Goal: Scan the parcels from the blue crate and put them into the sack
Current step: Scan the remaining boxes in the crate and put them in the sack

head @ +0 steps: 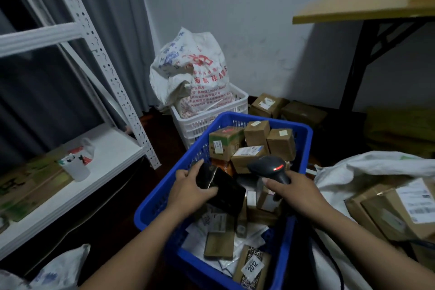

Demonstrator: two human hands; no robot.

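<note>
The blue crate point(162, 186) stands in the middle, filled with several cardboard boxes point(280, 143) and flat mailers. Over the crate, my left hand point(190, 189) grips a glossy black parcel point(226, 192) by its left end. My right hand point(296, 189) holds a black barcode scanner point(270, 166) by its handle; a red light glows on its head, which points toward the crate's far side. The white sack point(376, 167) lies open at the right with brown boxes point(400, 207) inside it.
A white crate point(240, 99) behind holds a stuffed printed bag point(195, 70). White metal shelving point(113, 155) on the left carries a cup of pens point(75, 167). A wooden table point(353, 9) stands at the upper right, with more boxes point(268, 103) on the floor under it.
</note>
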